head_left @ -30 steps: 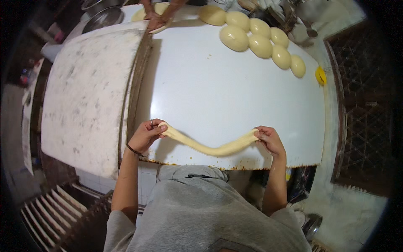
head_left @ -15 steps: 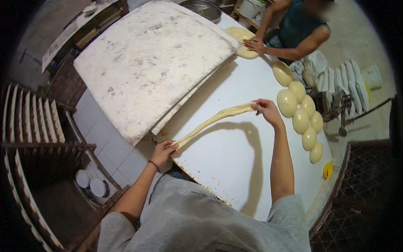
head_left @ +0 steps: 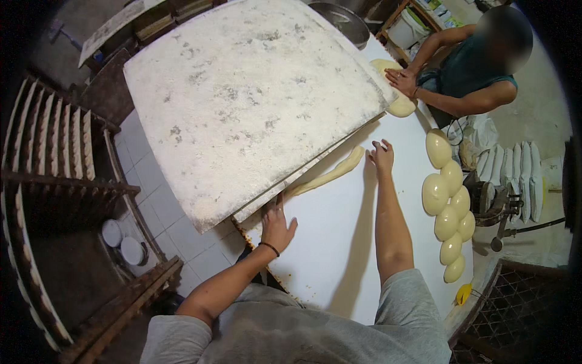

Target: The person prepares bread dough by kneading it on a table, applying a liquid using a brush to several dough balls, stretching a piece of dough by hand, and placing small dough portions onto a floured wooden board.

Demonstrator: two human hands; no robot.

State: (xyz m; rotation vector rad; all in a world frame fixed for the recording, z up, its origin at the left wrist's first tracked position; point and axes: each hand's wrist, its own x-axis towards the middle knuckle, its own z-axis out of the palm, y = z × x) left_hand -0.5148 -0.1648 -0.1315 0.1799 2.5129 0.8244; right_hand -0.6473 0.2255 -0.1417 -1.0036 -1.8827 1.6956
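Note:
A long pale dough strip (head_left: 330, 176) lies on the white table (head_left: 321, 255), along the near edge of the floured boards. My left hand (head_left: 279, 227) is at the strip's near-left end, thumb spread out; its fingertips reach in by the board edge and are partly hidden. Just right of the strip's far end, my right hand (head_left: 382, 156) hovers with bent fingers apart and nothing between them. Several glossy oval dough pieces (head_left: 435, 194) sit in a cluster toward the table's right side.
Large flour-dusted boards (head_left: 254, 109) overhang the table's left part. Across the table a co-worker's hands (head_left: 403, 82) press a flat dough piece (head_left: 401, 107). A metal bowl (head_left: 345, 25) stands at the back. Racks of trays (head_left: 54, 136) stand left; a yellow tool (head_left: 463, 294) lies at the right edge.
The strip, earlier stretched in the air between both hands, now lies on the table beside the boards. My hands have let go of it. The view has shifted, too.

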